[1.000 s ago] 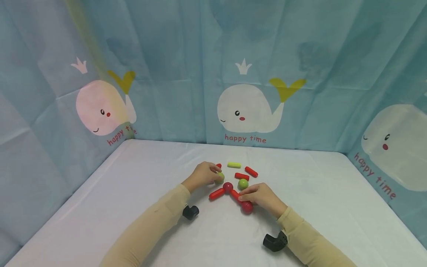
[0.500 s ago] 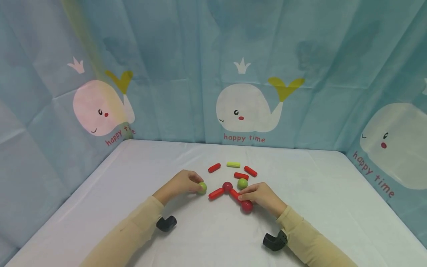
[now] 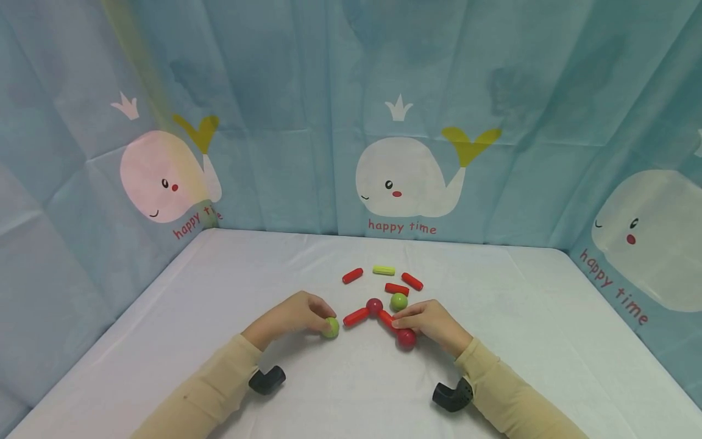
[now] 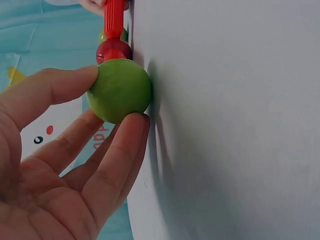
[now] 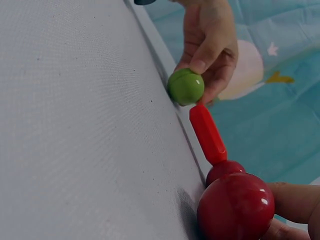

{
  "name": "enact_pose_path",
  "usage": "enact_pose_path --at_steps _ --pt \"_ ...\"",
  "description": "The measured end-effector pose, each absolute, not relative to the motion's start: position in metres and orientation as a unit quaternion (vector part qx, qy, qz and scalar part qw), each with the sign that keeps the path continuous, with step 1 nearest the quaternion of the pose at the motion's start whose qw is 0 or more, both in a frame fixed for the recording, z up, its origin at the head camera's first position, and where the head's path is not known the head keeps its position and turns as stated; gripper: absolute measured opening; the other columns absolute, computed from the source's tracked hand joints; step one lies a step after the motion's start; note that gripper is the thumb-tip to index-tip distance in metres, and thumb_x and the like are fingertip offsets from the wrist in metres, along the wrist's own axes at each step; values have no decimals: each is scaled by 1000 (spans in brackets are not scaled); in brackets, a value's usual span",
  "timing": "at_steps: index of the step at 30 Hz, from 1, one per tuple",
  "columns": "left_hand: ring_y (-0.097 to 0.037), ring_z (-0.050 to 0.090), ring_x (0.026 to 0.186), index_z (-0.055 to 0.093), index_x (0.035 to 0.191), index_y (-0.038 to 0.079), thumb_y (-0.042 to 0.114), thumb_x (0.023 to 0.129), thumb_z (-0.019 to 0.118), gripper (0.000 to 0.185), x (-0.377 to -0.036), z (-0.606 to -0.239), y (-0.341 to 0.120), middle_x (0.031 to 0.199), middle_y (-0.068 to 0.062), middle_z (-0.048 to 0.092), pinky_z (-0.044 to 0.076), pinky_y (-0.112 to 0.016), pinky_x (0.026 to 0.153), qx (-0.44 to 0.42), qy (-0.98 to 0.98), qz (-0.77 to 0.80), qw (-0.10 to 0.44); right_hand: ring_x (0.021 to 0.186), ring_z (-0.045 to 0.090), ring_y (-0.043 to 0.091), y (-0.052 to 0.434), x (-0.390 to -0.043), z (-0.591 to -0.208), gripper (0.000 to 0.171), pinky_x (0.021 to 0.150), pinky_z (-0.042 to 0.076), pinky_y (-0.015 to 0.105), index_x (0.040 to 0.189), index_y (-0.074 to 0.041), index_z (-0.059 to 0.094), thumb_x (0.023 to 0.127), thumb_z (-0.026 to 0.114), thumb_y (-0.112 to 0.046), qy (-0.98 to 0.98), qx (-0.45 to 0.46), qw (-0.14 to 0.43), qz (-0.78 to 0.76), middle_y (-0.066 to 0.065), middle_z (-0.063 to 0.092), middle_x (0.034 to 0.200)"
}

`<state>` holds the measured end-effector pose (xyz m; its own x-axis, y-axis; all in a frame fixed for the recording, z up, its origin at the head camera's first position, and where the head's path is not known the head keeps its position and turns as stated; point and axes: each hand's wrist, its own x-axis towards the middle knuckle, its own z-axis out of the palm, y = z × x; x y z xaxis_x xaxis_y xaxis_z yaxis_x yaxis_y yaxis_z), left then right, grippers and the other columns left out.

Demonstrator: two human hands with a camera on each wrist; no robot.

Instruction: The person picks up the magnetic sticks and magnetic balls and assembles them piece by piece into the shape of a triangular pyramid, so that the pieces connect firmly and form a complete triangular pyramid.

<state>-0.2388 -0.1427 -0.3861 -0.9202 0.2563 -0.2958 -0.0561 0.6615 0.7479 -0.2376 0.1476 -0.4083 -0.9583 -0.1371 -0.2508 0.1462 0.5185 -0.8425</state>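
Observation:
My left hand pinches a green ball between thumb and fingers, low by the white tabletop. In the left wrist view the green ball covers part of a red ball behind it. To its right a red stick leads to a dark red ball. From that ball a second red stick runs to another red ball. My right hand pinches this second stick near that ball. In the right wrist view the near red ball hides the fingertips' grip.
Beyond the joined pieces lie another green ball, a yellow-green stick and several loose red sticks, one at the left. A blue curtain with whale prints stands behind the table. Dark wrist-worn devices hang under both sleeves.
My left hand has brought the green ball from beside the dark red ball leftward, then nearer to me, by the free end of the left red stick. The right hand stays in place.

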Motion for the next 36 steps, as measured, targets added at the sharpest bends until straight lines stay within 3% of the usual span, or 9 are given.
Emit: enact_pose_path --at_steps 15,25,36 --pt "-15 61 85 76 98 16 18 80 79 19 -236 -391 -132 95 3 71 53 -31 77 60 885 421 192 100 53 19 150 -238 -407 24 75 44 29 101 -11 79 82 79 -25 859 -9 151 -489 1 72 101" --pt "-16 59 87 75 101 16 20 80 78 22 -236 -394 -136 95 2 70 49 -31 77 67 874 437 202 81 66 13 172 -242 -392 29 78 48 30 106 -9 77 83 80 -26 862 -83 222 -449 0 76 88" --pt "-14 64 85 73 102 14 20 79 79 24 -248 -392 -131 99 1 70 50 -31 81 51 864 455 208 85 62 13 164 -242 -397 22 74 48 27 101 -10 79 83 79 -22 860 -52 182 -473 0 76 90"
